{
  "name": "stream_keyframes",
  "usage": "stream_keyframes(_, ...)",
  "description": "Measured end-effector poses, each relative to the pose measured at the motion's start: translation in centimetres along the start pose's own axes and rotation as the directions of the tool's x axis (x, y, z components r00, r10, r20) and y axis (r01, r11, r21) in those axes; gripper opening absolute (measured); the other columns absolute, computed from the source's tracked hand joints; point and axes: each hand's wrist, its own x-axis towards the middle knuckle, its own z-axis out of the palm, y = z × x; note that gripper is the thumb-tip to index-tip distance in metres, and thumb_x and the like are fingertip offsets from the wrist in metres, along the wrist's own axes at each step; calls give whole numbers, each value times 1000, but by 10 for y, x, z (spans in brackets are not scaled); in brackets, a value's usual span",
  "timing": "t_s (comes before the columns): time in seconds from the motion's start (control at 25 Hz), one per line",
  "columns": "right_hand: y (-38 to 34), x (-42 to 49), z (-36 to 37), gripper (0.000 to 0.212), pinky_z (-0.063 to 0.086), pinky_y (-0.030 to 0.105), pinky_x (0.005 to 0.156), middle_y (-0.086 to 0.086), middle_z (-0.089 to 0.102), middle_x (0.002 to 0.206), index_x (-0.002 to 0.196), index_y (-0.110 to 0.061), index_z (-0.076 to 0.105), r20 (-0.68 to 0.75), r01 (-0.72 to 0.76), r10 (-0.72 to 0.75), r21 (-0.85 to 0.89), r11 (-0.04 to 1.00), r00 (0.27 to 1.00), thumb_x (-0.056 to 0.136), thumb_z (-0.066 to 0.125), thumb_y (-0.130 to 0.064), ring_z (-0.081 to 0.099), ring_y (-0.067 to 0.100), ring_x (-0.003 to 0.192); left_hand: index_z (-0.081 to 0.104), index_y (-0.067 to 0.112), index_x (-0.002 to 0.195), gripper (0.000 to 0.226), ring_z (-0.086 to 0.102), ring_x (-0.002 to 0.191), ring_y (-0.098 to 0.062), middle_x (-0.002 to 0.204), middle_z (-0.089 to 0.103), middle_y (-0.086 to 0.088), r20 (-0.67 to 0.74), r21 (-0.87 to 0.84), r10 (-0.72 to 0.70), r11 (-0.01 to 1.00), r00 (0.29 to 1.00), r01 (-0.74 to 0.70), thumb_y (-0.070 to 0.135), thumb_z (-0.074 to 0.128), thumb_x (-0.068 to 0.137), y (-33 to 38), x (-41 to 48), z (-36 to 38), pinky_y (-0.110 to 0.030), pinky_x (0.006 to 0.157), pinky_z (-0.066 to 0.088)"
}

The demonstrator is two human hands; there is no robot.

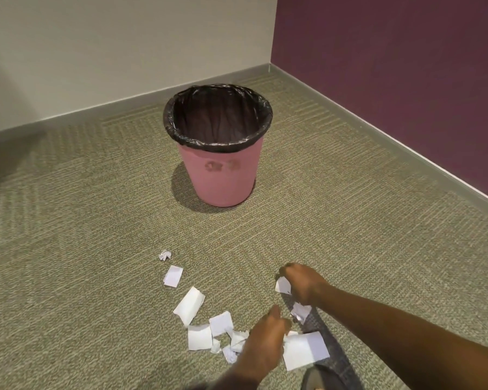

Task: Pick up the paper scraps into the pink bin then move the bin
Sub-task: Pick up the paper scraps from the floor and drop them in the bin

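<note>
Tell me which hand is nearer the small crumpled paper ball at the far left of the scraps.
Left. The left hand is below and right of the crumpled paper ball, over the scrap pile; the right hand is farther right, pinching a scrap.

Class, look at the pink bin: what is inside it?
Inside the pink bin only a black liner shows, folded over the rim. No paper scraps are visible in it, but the bottom is hidden by the near wall, so it cannot be checked.
</note>
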Motion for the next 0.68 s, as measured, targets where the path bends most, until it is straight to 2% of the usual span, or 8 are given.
stream_keyframes(0.12,-10,7,-31,32,45,29,72,10,67,110,114,-11,65,-11,41,-40,103,994,999,82,69,-5,64,28,97,66,11,109,26,59,105,-29,124,51,-10,-25,-97,-54,994,998,51,2,56,87,-3,8,2,-35,90,48)
stream_keyframes(0.2,-25,17,-72,23,44,27,69,8,66,100,108,-9,66,-7,86,-86,158,984,996,85,70,-11,64,26,91,68,14,112,26,61,107,-24,123,59,-8,-50,-197,-134,973,990,122,7,61,88,-6,13,-3,-31,92,49)
stream_keyframes(0.28,-43,28,-128,26,47,23,63,9,65,100,110,-5,64,-8,126,-128,253,959,992,85,71,-9,65,27,88,71,14,106,21,64,102,-23,113,69,-7,-99,-279,-189,948,977,155,10,65,86,-11,17,-16,-33,88,51)
stream_keyframes(0.4,-70,35,-219,34,50,19,45,11,63,104,113,1,62,-45,213,-215,431,877,976,81,72,-1,67,24,74,74,12,96,15,67,89,-19,98,73,-6,-182,-379,-246,911,952,163,5,66,85,-20,20,-60,-33,78,56)
stream_keyframes(0.48,-81,32,-270,27,55,25,49,11,66,102,102,-3,65,-169,282,-227,500,819,959,77,75,0,70,24,76,75,10,94,13,66,88,-16,96,73,-5,-271,-449,-274,884,923,130,4,69,84,-27,19,-102,-25,77,54)
stream_keyframes(0.56,-85,29,-305,24,60,34,54,11,68,92,94,-8,67,-352,333,-151,543,771,924,74,79,-1,71,27,78,76,8,87,7,66,89,-15,94,73,-4,-362,-486,-288,870,887,84,5,72,82,-34,19,-148,-23,76,53)
stream_keyframes(0.68,-78,42,-330,28,60,43,52,12,67,85,96,-10,69,-536,301,134,644,704,833,72,82,-5,70,30,68,76,4,93,14,65,80,-15,84,69,-2,-498,-531,-342,847,797,31,7,76,79,-41,11,-220,-30,70,56)
